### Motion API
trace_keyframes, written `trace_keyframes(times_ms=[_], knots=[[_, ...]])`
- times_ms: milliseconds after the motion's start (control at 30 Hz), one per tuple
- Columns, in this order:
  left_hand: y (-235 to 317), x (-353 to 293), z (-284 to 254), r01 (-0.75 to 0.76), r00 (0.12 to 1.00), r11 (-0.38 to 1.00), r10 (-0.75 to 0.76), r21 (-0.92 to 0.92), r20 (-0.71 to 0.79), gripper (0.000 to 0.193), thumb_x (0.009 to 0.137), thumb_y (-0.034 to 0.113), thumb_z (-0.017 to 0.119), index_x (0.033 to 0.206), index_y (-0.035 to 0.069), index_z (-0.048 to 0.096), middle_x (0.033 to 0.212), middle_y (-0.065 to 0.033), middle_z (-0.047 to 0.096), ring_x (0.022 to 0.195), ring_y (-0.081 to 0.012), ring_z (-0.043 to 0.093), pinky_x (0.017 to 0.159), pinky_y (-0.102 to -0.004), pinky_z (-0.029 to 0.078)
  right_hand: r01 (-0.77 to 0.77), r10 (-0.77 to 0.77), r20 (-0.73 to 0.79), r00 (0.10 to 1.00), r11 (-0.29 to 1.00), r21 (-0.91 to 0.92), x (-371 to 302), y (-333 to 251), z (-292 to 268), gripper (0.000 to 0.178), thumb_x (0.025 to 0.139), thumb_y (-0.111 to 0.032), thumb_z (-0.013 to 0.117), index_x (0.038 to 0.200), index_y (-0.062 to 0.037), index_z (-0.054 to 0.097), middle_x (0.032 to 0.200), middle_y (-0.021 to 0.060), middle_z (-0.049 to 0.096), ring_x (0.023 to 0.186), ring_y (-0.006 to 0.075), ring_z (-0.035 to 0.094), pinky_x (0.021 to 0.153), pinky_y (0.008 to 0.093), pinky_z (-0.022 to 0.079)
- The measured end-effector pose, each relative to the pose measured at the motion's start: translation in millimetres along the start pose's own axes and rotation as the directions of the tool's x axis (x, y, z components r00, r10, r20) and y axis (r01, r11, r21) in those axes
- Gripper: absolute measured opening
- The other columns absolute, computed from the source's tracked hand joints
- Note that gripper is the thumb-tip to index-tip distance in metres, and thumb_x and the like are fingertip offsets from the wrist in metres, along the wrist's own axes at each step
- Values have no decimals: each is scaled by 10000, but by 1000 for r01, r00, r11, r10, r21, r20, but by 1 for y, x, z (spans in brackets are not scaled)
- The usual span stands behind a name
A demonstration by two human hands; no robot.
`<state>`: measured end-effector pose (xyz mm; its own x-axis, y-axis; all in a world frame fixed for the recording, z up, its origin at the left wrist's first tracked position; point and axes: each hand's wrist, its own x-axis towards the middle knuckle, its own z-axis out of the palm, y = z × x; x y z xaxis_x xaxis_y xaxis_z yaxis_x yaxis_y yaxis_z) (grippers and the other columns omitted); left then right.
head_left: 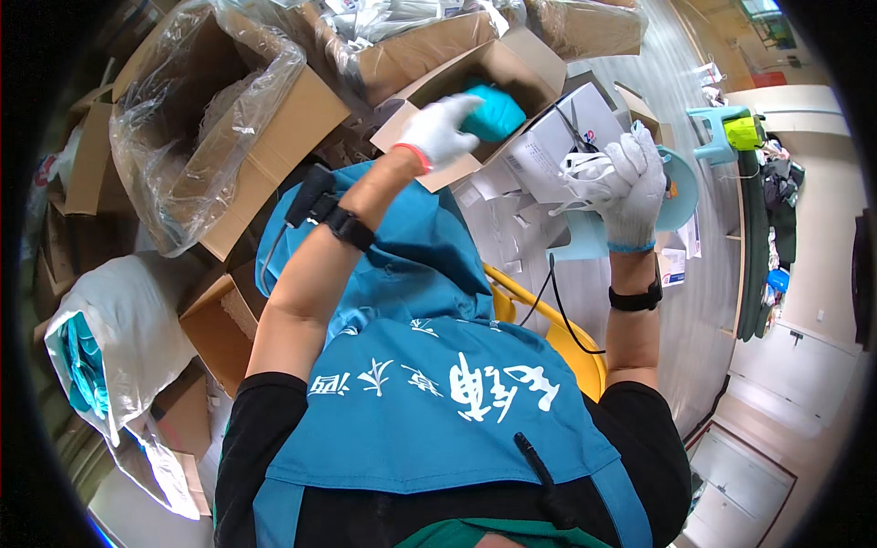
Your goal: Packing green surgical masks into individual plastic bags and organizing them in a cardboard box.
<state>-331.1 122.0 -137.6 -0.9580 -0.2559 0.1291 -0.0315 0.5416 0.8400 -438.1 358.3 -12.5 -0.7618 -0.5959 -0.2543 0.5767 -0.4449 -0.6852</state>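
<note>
My left hand (pixel 437 135), in a white glove with an orange cuff, grips the near end of a turquoise wrapped bundle (pixel 499 113). The bundle is at the mouth of an open cardboard box (pixel 438 91); whether it rests on anything inside is hidden. To the right, my right hand (pixel 637 183) wears a whitish knit glove with a blue cuff. Its fingers are closed round a bunch of thin white strips (pixel 586 172), whose kind I cannot make out. Beside that bunch, dark-bladed scissors (pixel 576 128) lie on a white printed carton (pixel 548 157).
A large plastic-lined carton (pixel 283 137) stands at the left, with a white sack (pixel 137 320) of turquoise pieces below it. Further cartons (pixel 429 50) with white goods line the back. A light-blue stool (pixel 678 196) and yellow chair frame (pixel 557 320) stand at the right.
</note>
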Motion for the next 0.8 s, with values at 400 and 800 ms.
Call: trace_keyframes(times_ms=[400, 800], knots=[[59, -16, 29, 249, 916, 551, 135, -797, 379, 261, 942, 162, 546, 1166, 38, 597, 1054, -17, 614, 983, -103, 546, 887, -266, 449, 13, 1, 135, 991, 994, -106, 17, 25, -17, 280, 1032, -295, 316, 891, -128, 491, 732, 22, 466, 655, 159, 496, 707, 311, 501], [64, -43, 14, 347, 912, 662, -74, -664, 403, 218, 935, 216, 524, 1014, 41, 627, 783, 3, 575, 677, -60, 513, 579, -206, 413, -147, 116, 172, 978, 972, 181, 14, 32, 2, 404, 1027, -227, 382, 631, -165, 330, 530, -51, 265, 419, 53, 220, 381, 196, 234]])
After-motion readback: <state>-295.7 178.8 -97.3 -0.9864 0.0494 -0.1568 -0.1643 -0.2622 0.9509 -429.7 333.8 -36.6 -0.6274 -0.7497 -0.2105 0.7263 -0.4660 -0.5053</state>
